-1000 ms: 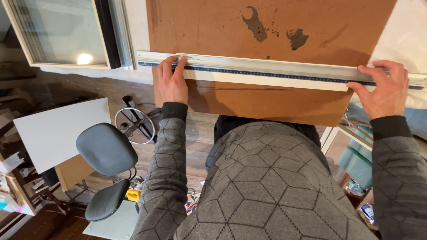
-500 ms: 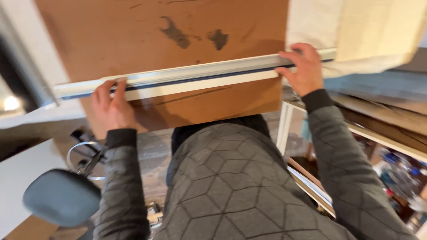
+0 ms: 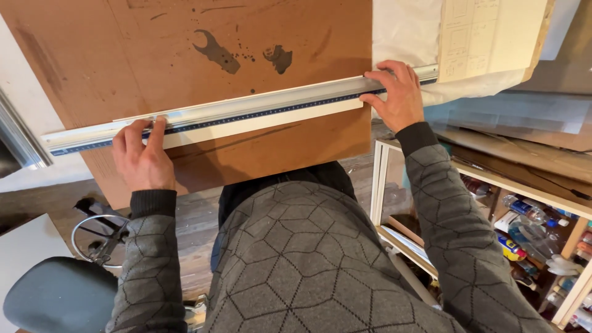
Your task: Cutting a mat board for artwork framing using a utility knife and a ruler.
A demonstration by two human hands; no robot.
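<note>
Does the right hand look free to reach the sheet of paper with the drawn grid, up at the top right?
Probably yes. The right hand presses the long metal ruler, and the gridded paper lies just beyond its fingertips with nothing between them.

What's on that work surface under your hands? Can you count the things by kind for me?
Metal straightedge: 1
Brown board: 1
White strip under the straightedge: 1
Pale sheet with drawn boxes: 1
Hands on the straightedge: 2, left hand and right hand
Total: 6
</note>
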